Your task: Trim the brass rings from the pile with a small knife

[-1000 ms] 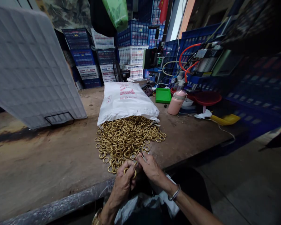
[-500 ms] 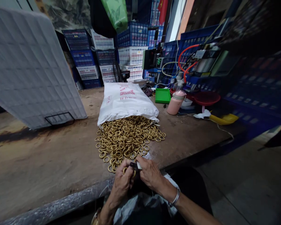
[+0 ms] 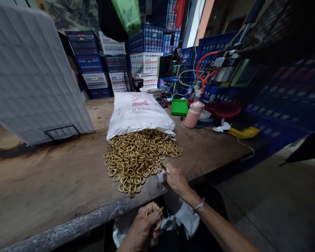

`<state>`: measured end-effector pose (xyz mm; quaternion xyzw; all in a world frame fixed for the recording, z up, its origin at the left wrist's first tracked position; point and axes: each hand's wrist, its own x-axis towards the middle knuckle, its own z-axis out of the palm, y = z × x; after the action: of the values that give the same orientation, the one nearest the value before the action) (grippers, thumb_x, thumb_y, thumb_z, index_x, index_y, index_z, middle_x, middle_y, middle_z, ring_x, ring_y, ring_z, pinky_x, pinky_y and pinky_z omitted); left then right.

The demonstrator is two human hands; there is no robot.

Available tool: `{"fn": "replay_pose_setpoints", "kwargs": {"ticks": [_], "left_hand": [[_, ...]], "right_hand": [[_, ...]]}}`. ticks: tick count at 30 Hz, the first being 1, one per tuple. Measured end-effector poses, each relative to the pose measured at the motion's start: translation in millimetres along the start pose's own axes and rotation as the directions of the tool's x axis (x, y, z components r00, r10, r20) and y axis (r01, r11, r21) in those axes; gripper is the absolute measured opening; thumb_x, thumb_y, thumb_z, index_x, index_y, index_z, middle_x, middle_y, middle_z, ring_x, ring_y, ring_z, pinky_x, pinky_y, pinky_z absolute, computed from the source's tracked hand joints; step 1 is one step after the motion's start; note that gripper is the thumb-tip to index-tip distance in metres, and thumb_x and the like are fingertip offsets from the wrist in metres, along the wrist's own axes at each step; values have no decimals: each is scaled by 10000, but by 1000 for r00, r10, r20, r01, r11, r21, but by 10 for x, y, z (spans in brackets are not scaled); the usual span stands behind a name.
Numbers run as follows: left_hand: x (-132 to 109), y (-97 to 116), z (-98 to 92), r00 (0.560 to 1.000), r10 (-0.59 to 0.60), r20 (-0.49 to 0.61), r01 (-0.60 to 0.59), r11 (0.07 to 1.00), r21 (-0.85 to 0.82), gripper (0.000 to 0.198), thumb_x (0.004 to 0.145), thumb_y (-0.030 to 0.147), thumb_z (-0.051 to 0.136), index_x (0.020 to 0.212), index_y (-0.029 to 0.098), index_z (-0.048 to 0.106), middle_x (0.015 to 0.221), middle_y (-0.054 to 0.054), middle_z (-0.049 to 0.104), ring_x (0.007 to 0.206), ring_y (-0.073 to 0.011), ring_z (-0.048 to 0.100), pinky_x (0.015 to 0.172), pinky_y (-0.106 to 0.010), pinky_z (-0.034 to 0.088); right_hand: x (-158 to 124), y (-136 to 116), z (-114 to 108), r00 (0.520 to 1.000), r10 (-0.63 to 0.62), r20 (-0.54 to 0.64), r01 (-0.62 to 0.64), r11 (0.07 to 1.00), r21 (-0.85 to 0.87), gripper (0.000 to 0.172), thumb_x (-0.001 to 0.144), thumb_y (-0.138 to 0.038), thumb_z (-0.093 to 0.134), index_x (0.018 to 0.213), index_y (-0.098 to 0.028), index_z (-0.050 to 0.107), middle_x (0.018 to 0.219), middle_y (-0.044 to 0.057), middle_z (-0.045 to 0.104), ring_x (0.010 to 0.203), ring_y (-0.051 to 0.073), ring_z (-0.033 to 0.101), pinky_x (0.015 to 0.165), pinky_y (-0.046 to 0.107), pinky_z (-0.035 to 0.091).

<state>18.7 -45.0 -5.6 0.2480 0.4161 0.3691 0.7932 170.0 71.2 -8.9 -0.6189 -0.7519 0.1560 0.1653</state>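
Two hands (image 3: 144,224) (image 3: 177,180), one ring heap (image 3: 136,153)

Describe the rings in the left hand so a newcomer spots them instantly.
Start at the big brown table. Just off its near edge, the left hand holds gold-coloured rings. Unlike the heap of rings at the white sack, these are gripped off the tabletop.

Rings (image 3: 138,150) lie before, perhaps inside, the sack (image 3: 140,119).
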Motion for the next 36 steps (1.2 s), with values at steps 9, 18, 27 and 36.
{"fn": "replay_pose_setpoints", "kwargs": {"ticks": [9, 18, 27, 36], "left_hand": [[364, -370, -377, 792, -334, -512, 40, 864, -502, 216, 743, 18, 522, 561, 130, 489, 501, -26, 567, 427, -93, 550, 406, -162, 392], [496, -570, -567, 826, -122, -550, -114, 920, -375, 155, 671, 110, 670, 772, 221, 628, 536, 22, 628, 658, -186, 644, 589, -247, 467], [634, -744, -741, 829, -123, -546, -99, 928, -360, 230, 681, 191, 669, 903, 238, 633, 592, -11, 652, 723, -221, 640, 623, -275, 467], [378, -687, -739, 889, 40, -456, -70, 996, -49, 271, 433, 174, 788, 654, 240, 645, 694, -53, 645, 894, -296, 574, 668, -288, 478]], "right_hand": [[145, 41, 75, 996, 62, -70, -54, 992, 116, 163, 796, -138, 404, 901, -184, 520, 781, 41, 629, 713, 148, 568, 590, 219, 299], [248, -7, -10, 999, 11, 41, -10, 1000, -19, 297, 788, -120, 419, 1052, -201, 528, 956, 72, 630, 863, 176, 575, 674, 240, 338], [258, 52, 56, 999, -35, 21, 36, 999, -38, 358, 764, -76, 389, 1070, -201, 528, 994, 66, 603, 909, 174, 550, 705, 245, 348], [258, 84, 56, 1000, -15, 7, 15, 999, -45, 231, 806, -131, 405, 1004, -176, 517, 943, 75, 597, 821, 168, 551, 648, 241, 323]]}}
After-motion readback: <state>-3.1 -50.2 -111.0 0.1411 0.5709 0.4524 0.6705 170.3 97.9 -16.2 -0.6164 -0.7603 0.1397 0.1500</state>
